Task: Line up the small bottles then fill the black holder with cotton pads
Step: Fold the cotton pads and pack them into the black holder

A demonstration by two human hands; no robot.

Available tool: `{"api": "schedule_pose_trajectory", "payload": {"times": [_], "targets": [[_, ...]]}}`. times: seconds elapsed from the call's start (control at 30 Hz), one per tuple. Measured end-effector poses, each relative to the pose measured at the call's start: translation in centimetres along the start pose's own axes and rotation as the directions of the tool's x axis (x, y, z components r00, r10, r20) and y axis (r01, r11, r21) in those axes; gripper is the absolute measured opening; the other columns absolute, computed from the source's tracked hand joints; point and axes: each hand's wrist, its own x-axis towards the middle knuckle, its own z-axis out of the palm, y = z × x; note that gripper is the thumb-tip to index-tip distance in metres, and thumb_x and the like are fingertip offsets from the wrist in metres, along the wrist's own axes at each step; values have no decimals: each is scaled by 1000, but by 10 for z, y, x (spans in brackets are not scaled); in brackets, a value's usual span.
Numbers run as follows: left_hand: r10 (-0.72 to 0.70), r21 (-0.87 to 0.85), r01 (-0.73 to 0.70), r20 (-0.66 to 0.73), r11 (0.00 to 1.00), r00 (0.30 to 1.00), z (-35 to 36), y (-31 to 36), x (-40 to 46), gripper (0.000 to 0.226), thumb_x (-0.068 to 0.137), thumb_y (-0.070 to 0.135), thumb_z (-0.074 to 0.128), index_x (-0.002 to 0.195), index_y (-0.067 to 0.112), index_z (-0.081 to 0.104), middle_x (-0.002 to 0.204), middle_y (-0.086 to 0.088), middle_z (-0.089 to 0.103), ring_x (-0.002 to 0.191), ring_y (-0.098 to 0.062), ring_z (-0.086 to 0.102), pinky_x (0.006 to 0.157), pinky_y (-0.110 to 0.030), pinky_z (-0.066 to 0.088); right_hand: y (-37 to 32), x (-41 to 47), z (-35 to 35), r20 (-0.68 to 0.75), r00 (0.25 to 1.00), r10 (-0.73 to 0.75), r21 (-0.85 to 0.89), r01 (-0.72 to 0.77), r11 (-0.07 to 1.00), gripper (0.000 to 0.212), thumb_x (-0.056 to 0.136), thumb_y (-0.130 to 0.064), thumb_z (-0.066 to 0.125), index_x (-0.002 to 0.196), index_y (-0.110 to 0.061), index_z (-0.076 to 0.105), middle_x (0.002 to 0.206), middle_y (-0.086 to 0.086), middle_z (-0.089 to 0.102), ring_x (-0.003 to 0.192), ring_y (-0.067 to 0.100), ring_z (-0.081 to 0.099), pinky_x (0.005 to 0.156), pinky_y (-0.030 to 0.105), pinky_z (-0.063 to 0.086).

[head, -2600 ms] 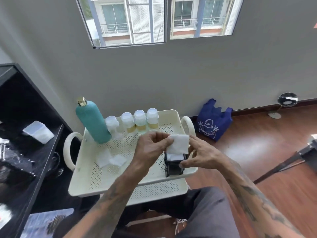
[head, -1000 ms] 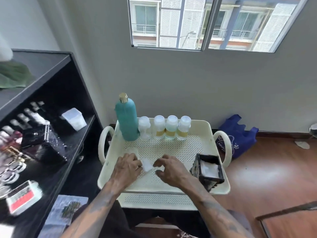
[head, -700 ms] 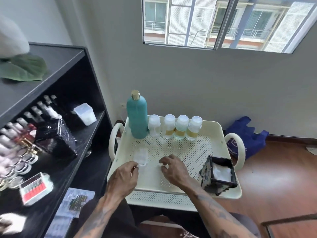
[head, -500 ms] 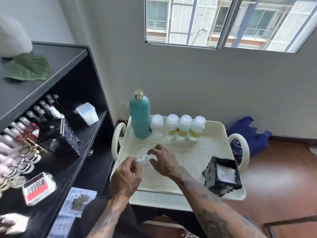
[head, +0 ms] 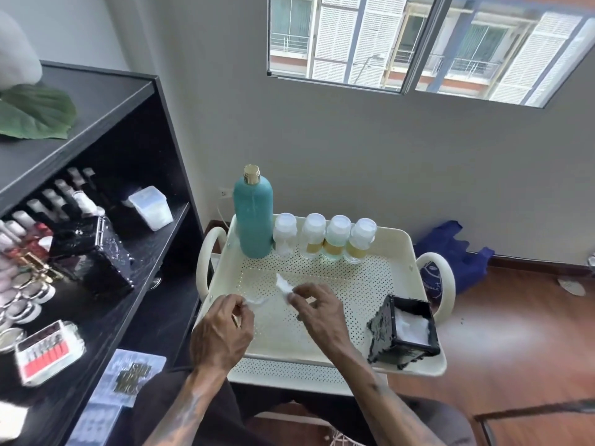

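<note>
Left hand [head: 222, 329] pinches thin white cotton pad [head: 257, 302]; right hand [head: 317, 312] pinches second white pad [head: 285, 286]. Advice: keep pads flat, carry right, stack squarely into black square holder [head: 386, 329].

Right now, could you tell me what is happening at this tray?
A person is picking cotton pads off the cream tray. The left hand pinches one pad, the right hand another pad. Four small bottles stand in a row beside the teal bottle. The black holder already contains pads.
</note>
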Motion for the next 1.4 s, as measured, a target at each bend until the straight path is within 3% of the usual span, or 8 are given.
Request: {"api": "schedule_pose_trajectory", "payload": {"times": [0.1, 0.2, 0.33, 0.4, 0.67, 0.87, 1.03, 1.4], "targets": [[14, 42, -16, 28, 999, 1000, 1, -1, -1, 6, 90, 26, 59, 91, 23, 64, 93, 7, 67, 69, -17, 61, 58, -29, 46, -27, -50, -42, 88, 988, 124, 352, -147, 925, 16, 86, -30, 72, 98, -20, 70, 98, 2, 70, 70, 11, 64, 60, 23, 52], [11, 77, -15, 49, 997, 999, 3, -1, -2, 7, 89, 27, 60, 91, 23, 65, 94, 6, 69, 70, -19, 59, 59, -31, 45, -38, -89, -90, 39, 996, 74, 373, -84, 924, 16, 83, -31, 74, 96, -23, 71, 92, 1, 71, 65, 10, 60, 60, 28, 51], [-38, 98, 30, 78, 995, 996, 4, 1, -1, 7, 90, 30, 60, 90, 26, 66, 100, 3, 70, 73, -20, 54, 63, -33, 44, -29, -102, -163, -305, 899, -315, -142, 284, 948, 10, 84, -23, 74, 93, -19, 74, 96, 2, 61, 58, 10, 58, 57, 21, 52], [-34, 116, 23, 96, 993, 995, 4, 0, 0, 8, 90, 31, 58, 90, 28, 66, 103, 2, 71, 76, -22, 54, 65, -34, 46, -19, -94, -191, -267, 850, -455, -515, 273, 813, 8, 87, -23, 73, 95, -20, 74, 95, -5, 57, 58, 7, 55, 56, 18, 48], [-57, 125, 42, 123, 991, 991, 1, 1, -2, 10, 89, 34, 58, 83, 30, 64, 98, -1, 72, 77, -28, 58, 66, -37, 49, -11, -58, -192, 129, 973, -191, -821, 213, 529, 20, 94, -39, 55, 101, -34, 73, 89, -14, 45, 84, 8, 49, 71, 20, 31], [-71, 118, 57, 118, 991, 990, 0, 2, -2, 10, 88, 34, 58, 81, 30, 64, 91, 1, 71, 74, -28, 59, 63, -37, 49, -7, -57, -200, 58, 982, -178, -720, 164, 674, 15, 92, -35, 61, 99, -33, 74, 81, -21, 44, 86, 5, 47, 76, 25, 37], [-58, 106, 47, 112, 993, 992, 1, 2, -2, 12, 89, 35, 58, 80, 29, 64, 87, 1, 71, 73, -29, 61, 62, -37, 51, 9, -74, -201, -234, 940, -247, -304, 170, 937, 8, 83, -24, 77, 90, -23, 80, 77, -13, 53, 75, 10, 57, 68, 20, 48], [-35, 106, 23, 112, 994, 993, 3, -2, -1, 13, 90, 38, 56, 81, 30, 62, 86, 3, 70, 72, -27, 61, 61, -36, 52, 9, -64, -203, -71, 983, -168, -528, 106, 843, 13, 83, -40, 72, 92, -33, 78, 85, -12, 51, 84, 5, 51, 81, 32, 49]]}}
